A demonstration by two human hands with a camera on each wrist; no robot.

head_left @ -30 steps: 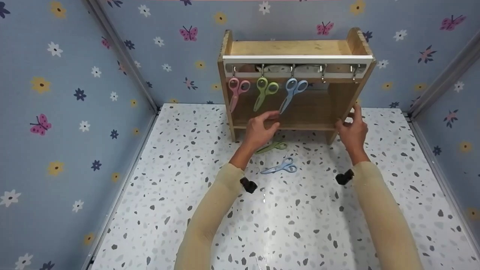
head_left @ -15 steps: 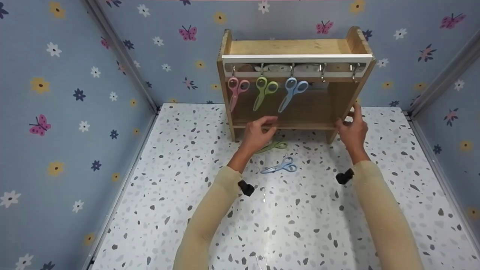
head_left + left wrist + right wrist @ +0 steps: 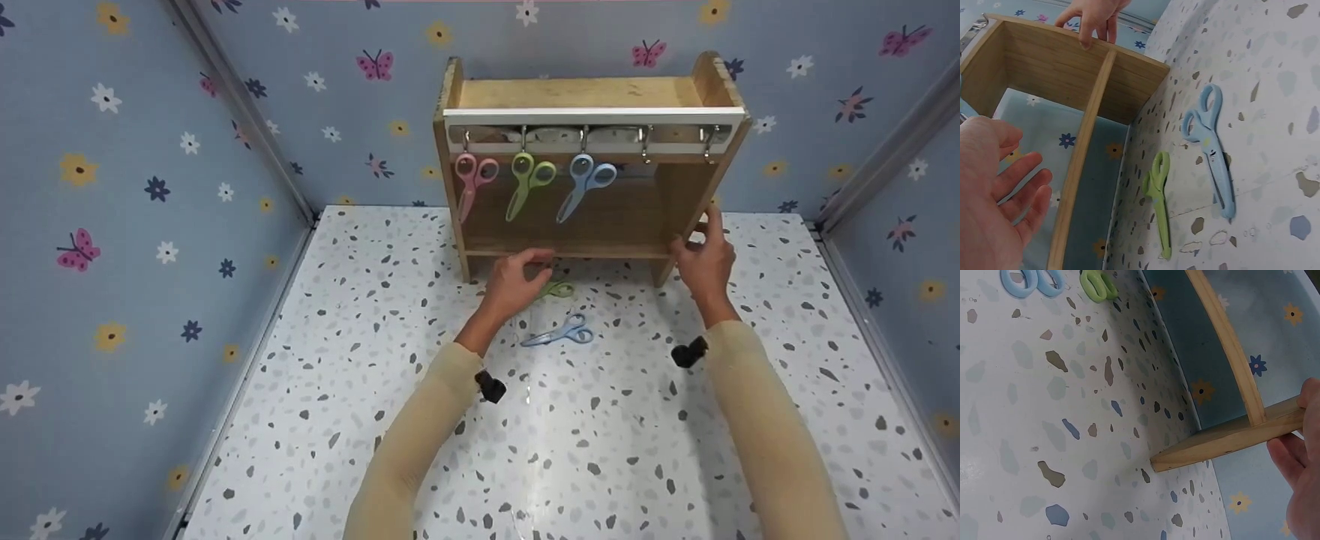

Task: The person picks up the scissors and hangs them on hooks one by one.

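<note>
Wooden rack (image 3: 577, 91), head view: stands on the far part of the tabletop (image 3: 600, 427), before a flowered wall (image 3: 487, 30).
Hook strip (image 3: 595, 116): crosses the rack's upper front; pink scissors (image 3: 472, 182) hang at left, hanging green scissors (image 3: 524, 189) next, hanging blue scissors (image 3: 580, 187) on the middle hook.
Left hand (image 3: 515, 285): by the rack's lower board, grip loose around nothing, thumb and fingers apart; contact with the board cannot be told.
Right hand (image 3: 705, 266): grip pinching the rack's right side.
Lying green scissors (image 3: 557, 289): just near of the rack, partly hidden by the left hand.
Lying blue scissors (image 3: 559, 334): on the tabletop, nearer than the green pair, points to the left.
Left wrist view: relaxed fingers beside the rack's crossbar; both lying pairs show whole, apart from each other.
Right wrist view: thumb and fingers on opposite faces of the side board, whose foot meets the tabletop.
</note>
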